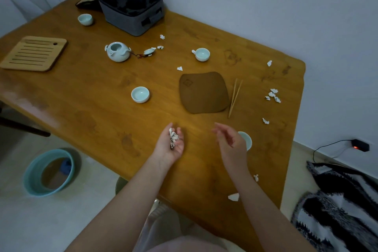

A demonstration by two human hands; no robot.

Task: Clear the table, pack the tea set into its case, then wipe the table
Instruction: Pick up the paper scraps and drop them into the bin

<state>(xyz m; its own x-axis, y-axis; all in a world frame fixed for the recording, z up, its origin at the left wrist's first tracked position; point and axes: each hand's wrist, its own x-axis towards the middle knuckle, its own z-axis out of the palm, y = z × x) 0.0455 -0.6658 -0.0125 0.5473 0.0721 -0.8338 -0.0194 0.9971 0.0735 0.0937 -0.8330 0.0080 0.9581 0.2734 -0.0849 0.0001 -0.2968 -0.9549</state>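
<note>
My left hand [170, 145] is palm up over the near part of the wooden table [92, 96], cupping a bunch of white paper scraps [173, 137]. My right hand [229, 141] hovers beside it with relaxed fingers, holding nothing, partly covering a pale teacup [247, 139]. Other teacups stand at mid-table [140, 94], further back [202, 54] and far left [85, 19]. The teapot [118, 51] sits lidless, its lid [149, 51] beside it on a cord. The open grey case [133, 6] is at the far edge. More scraps [273, 95] lie scattered at the right.
A brown mat [203, 92] and wooden tongs [235, 97] lie mid-table. A slatted bamboo tray [33, 53] sits at the left. On the floor are a teal basin [48, 172], a striped cloth [339, 206] and a black device with a red light [360, 145].
</note>
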